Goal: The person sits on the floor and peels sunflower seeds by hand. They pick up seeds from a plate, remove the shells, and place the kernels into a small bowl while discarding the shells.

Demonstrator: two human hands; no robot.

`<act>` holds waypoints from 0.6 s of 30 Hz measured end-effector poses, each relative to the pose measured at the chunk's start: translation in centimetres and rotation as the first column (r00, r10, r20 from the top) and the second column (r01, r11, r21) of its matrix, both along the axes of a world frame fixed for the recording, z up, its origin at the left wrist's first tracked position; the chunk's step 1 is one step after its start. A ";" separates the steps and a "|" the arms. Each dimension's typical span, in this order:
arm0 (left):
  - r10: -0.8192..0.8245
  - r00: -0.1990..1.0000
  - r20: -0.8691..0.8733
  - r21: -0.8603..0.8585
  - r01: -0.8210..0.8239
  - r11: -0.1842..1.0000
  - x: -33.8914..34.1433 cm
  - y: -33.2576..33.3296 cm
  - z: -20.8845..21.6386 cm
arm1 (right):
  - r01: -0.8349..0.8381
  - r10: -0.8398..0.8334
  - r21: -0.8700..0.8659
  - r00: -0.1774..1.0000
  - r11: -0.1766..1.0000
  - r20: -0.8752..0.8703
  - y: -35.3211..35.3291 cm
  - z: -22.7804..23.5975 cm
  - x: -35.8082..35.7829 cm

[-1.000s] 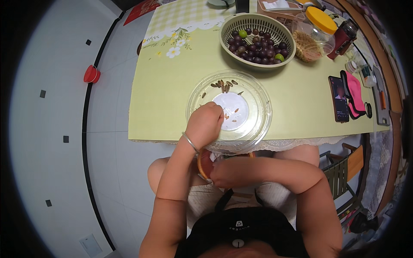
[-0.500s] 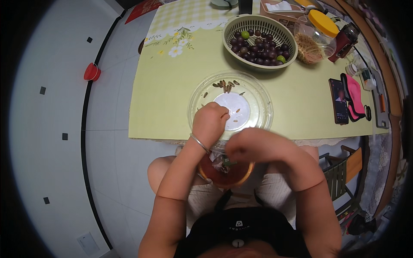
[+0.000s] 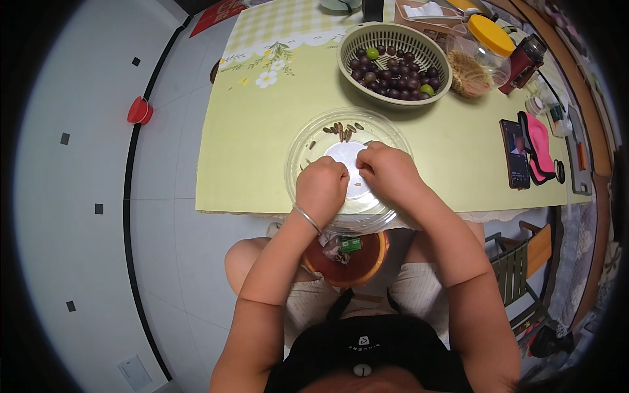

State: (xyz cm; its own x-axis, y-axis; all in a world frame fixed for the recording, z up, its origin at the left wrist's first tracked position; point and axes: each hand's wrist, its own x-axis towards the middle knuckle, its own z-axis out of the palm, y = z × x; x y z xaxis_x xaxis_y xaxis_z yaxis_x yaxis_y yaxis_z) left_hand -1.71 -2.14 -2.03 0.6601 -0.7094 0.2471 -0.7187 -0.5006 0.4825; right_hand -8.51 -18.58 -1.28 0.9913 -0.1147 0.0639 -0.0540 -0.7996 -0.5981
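Note:
A round clear plastic bowl (image 3: 303, 128) sits at the table's near edge, with several small brown elongated pieces (image 3: 344, 131), like seeds or pits, mostly grouped near its far side. Over the bowl's left part is my left hand (image 3: 322, 188), closed, fingertips pinched, a silver bangle at the wrist. My right hand (image 3: 392, 171) is closed too, over the bowl's right part, its fingertips close to the left hand's. Whatever either hand pinches is hidden by the fingers. A few loose bits lie on the bowl's pale bottom.
Beyond the bowl stands a grey-green colander (image 3: 347, 72) of dark grapes. To its right are a yellow-lidded jar (image 3: 473, 72) and a dark red flask (image 3: 523, 64). A phone (image 3: 514, 154) lies by a pink-and-black item (image 3: 541, 149). Below the table edge, a reddish bin (image 3: 372, 262) holds litter.
My right hand has moved up and forward from above the bin to the bowl, beside my left hand. The left hand has barely moved. The bin's litter shows more plainly.

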 end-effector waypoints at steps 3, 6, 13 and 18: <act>-0.005 1.000 -0.024 -0.026 0.005 1.000 0.3 0.1 -0.4 | 0.009 -0.010 -0.043 1.000 0.999 -0.012 0.3 -0.1 0.2; -0.025 0.999 -0.026 -0.008 0.025 1.000 0.4 0.0 -0.3 | 0.014 -0.016 -0.084 1.000 0.996 -0.013 0.4 -0.3 0.3; -0.027 0.998 0.061 0.010 0.026 1.000 0.4 -0.2 0.1 | 0.115 -0.113 0.322 0.993 0.940 -0.027 0.3 1.1 0.0; -0.075 0.994 0.081 0.044 0.072 0.996 0.7 0.0 0.2 | 0.104 -0.105 0.521 0.994 0.847 -0.028 -0.2 0.4 0.2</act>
State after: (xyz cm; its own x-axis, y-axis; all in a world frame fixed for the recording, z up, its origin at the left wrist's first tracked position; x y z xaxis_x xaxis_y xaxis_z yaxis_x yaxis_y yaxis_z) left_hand -1.04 -2.10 -1.87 0.5846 -0.7657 0.2683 -0.7905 -0.4631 0.4007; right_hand -8.28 -18.81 -0.92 0.9715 -0.2345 -0.0334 -0.1187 -0.3600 -0.9254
